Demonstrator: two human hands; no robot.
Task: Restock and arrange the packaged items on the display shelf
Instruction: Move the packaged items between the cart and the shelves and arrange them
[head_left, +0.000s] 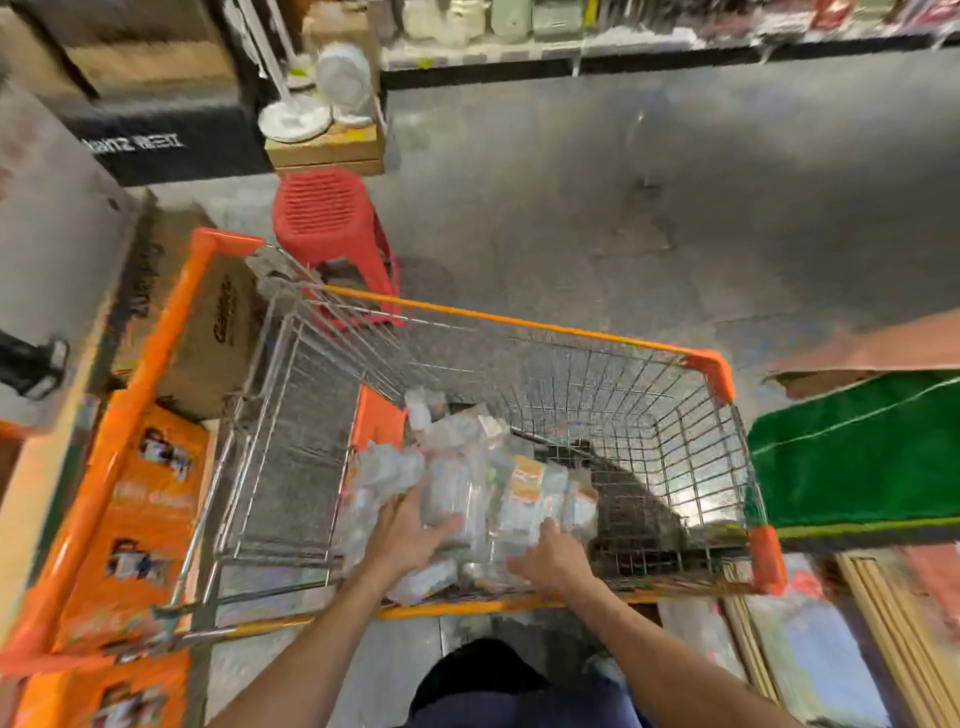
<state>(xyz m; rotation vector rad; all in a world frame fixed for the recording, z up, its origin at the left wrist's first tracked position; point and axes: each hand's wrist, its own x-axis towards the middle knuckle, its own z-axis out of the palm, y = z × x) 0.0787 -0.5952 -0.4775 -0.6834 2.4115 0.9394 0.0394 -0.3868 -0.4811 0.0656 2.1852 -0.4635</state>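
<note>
Two grips on packets in trolley: left hand splayed wide, right hand unclear.

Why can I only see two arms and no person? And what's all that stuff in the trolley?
The camera sits on the person's head and looks down, so you see only their arms. The left hand and the right hand reach into a wire trolley with orange edges. Both touch a heap of clear packets piled inside. The picture is blurry, so I cannot tell whether either hand is gripping a packet. Behind the trolley stands a red stool.
</note>
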